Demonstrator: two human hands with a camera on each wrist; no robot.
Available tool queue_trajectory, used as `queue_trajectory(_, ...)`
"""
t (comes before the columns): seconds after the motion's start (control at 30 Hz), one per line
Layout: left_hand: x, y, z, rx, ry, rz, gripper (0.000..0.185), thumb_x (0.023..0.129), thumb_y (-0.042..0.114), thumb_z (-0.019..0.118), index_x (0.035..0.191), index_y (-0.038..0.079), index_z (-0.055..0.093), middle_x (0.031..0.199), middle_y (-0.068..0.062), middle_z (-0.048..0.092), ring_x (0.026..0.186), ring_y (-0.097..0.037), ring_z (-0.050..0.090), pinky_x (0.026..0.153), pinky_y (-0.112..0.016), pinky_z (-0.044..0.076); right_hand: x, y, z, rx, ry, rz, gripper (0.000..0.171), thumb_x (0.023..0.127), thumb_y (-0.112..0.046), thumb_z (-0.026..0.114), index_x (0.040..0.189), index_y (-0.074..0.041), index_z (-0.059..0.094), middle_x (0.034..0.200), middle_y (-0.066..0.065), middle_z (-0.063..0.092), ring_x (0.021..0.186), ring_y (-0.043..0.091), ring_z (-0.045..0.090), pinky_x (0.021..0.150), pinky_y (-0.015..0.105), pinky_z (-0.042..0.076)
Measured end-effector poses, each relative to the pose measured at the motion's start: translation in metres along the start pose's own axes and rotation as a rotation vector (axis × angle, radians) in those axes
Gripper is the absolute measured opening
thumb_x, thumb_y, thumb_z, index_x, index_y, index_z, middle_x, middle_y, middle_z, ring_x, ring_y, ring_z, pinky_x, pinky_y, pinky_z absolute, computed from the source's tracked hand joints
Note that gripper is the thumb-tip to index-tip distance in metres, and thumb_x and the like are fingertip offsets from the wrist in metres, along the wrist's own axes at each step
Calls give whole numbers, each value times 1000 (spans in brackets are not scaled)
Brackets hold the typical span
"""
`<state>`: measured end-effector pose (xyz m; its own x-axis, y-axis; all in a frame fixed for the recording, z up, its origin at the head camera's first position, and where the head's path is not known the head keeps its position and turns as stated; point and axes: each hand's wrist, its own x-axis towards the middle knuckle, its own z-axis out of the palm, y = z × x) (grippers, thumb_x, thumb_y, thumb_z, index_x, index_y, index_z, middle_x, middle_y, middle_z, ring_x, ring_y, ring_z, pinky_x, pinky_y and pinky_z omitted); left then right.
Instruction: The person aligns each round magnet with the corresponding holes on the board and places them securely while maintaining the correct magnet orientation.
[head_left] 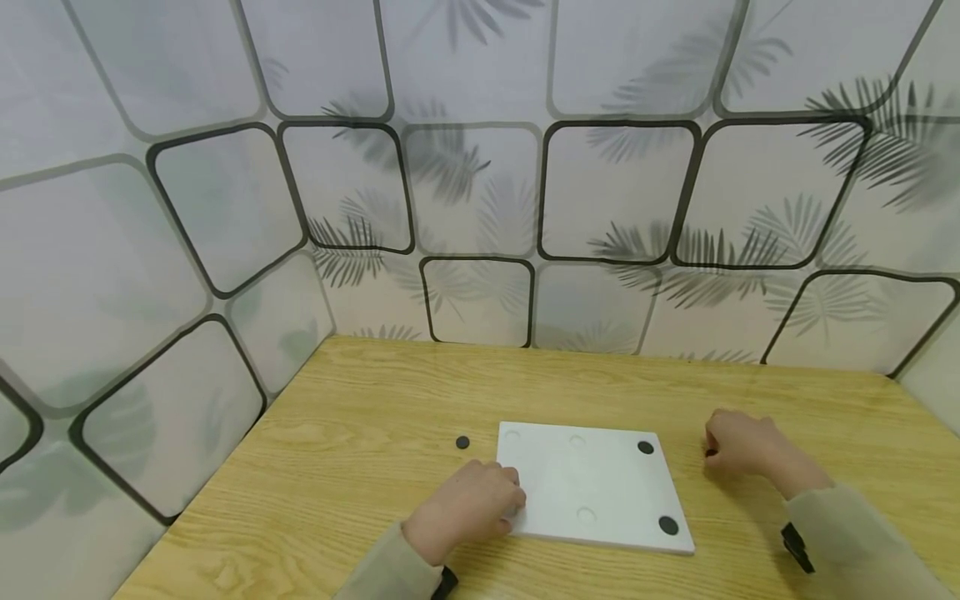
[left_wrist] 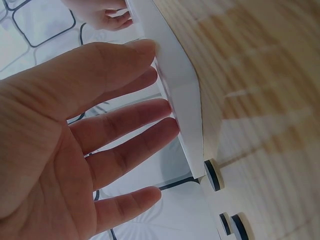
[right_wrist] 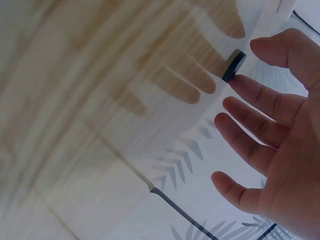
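- White board (head_left: 592, 487): flat, rectangular, thin; lies near the front edge of the worktop (head_left: 360, 417), about midway between its left and right edges. Shallow round recesses show on its face; two hold black discs, one at the far right corner (head_left: 646, 447), one at the near right corner (head_left: 668, 525).
- Loose black disc (head_left: 462, 442): on the worktop just off the board's far left corner, apart from it.
- Left hand (head_left: 468, 508): at the board's left edge; in the left wrist view the fingers (left_wrist: 130, 117) are straight, tips touching the board's edge (left_wrist: 182, 100), grasping nothing.
- Right hand (head_left: 738, 446): on the worktop right of the board, apart from it. In the right wrist view the fingers (right_wrist: 260, 112) are spread and released, one fingertip at a small dark disc (right_wrist: 234, 65).
- Step in hand, as judged: steadying the board while taking up a disc for seating.
- Next move, as judged: calls for pinching that disc and setting it squarely into an unfilled recess.
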<state>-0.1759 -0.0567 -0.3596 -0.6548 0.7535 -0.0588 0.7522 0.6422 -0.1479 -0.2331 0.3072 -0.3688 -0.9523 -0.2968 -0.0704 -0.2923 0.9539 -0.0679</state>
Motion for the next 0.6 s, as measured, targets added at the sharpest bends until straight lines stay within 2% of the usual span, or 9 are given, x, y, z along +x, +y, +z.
queue_trajectory(0.6, -1, 0, -3, 3, -7, 1, 11, 72, 27, 72, 82, 26, 67, 69, 12, 48, 58, -5, 41, 51, -21, 33, -1, 0, 4, 40, -3, 18, 22, 60, -11, 60, 55, -13, 38, 64, 1, 35, 54, 15, 29, 58, 48, 22)
